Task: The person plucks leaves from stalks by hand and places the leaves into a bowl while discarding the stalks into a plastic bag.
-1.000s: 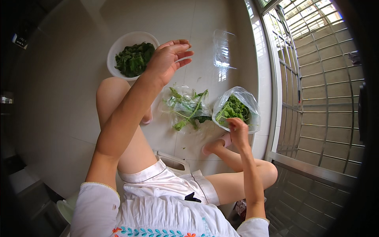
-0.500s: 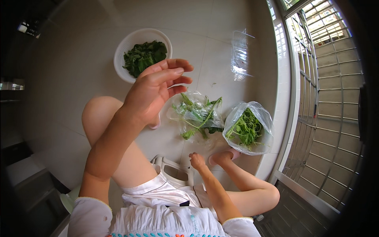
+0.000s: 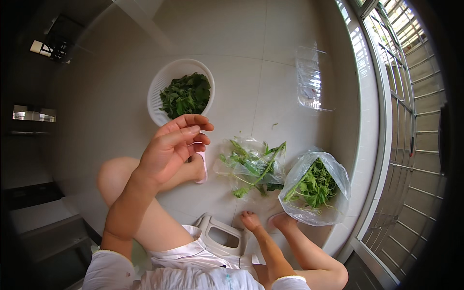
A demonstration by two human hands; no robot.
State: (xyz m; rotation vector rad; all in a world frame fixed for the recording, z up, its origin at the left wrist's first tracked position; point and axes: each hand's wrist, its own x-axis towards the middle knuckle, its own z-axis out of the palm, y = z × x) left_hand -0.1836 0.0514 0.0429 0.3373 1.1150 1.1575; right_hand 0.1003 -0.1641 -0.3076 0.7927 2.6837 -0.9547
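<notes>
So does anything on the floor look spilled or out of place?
Mostly tidy. A loose heap of stems and leaves lies spread over a flat plastic bag on the tiles, some poking past its edge. One small green scrap lies alone on the bare floor, above that heap.

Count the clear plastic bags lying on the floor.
3: bag of greens near the right hand, flattened bag under loose stems beside it, empty bag farther away.

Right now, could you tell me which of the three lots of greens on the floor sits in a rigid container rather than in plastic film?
The dark leaves in the white round colander, top left. The loose stems lie on flat clear plastic, and the third bunch fills an open clear bag.
</notes>
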